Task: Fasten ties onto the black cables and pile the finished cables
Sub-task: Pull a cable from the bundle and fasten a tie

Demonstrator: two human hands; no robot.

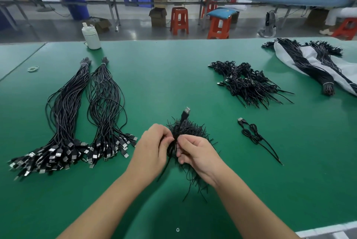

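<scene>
1. Where the green table lies nearest the camera, the left hand and the right hand meet over a loose heap of black ties.
2. The left hand's fingers are curled, thumb and fingertips pinching a black cable at the point where the two hands come together.
3. The right hand's fingers are also curled, pinching the same cable from the other side; whether a tie is between the fingers cannot be told.
4. The held cable's USB plug stands up above the heap, tilted away from the person, and thin black strands trail down below the wrists.
5. Just right of the hands, apart from them, a single coiled cable lies on the table with its tail pointing toward the near edge.
6. To the left lie two long bundles of cables, side by side, plugs toward the person and far ends bound.
7. Farther right sits a pile of finished cables.
8. Beyond it, at the right edge, more bundles rest on a white bag.
9. Near the far-left edge stand a white bottle and a few rubber bands.
</scene>
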